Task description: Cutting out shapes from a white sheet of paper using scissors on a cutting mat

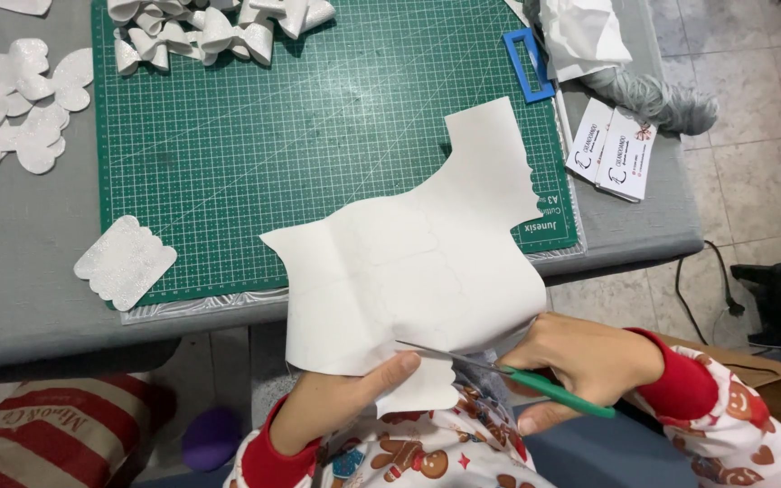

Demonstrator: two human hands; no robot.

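The right hand's grip (589, 361) was closed around green-handled scissors (499, 369), their blades biting into the lower edge of a white sheet (409, 271) that the left hand (350, 398) pinched by thumb just below the grey surface (29, 271) and green cutting mat (318, 136).

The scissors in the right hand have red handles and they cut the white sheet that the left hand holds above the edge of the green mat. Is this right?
Not quite: the handles are green, not red. The head view shows the scissors in the right hand with green handles, cutting the white sheet that the left hand holds above the edge of the green mat.
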